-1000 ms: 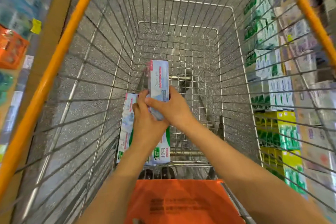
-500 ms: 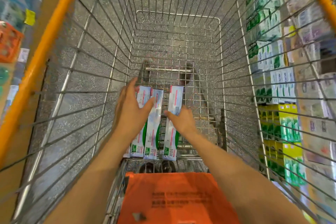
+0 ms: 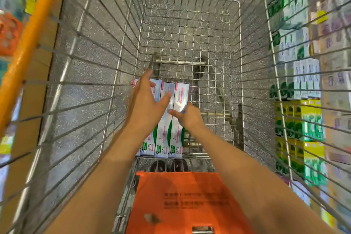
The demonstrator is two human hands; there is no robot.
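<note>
**Three boxes on cart floor, centre frame**

Three long boxes lie side by side, touching, on the wire floor of the cart (image 3: 85,74), just below centre. The left hand (image 3: 144,104) is open, fingers spread straight over the left box (image 3: 157,89) and middle box (image 3: 164,133); contact is unclear. The right hand (image 3: 188,118) grips the right box (image 3: 181,93), thumb across its face, fingers hidden past its right edge. Box print is blurred. The orange flap (image 3: 182,201) hides the cart's near end at bottom centre. The shelf packs (image 3: 307,125) at right are smeared.

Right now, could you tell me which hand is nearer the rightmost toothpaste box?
Right. The right hand holds the rightmost toothpaste box at its middle; the left hand is over the two boxes beside it.
</note>
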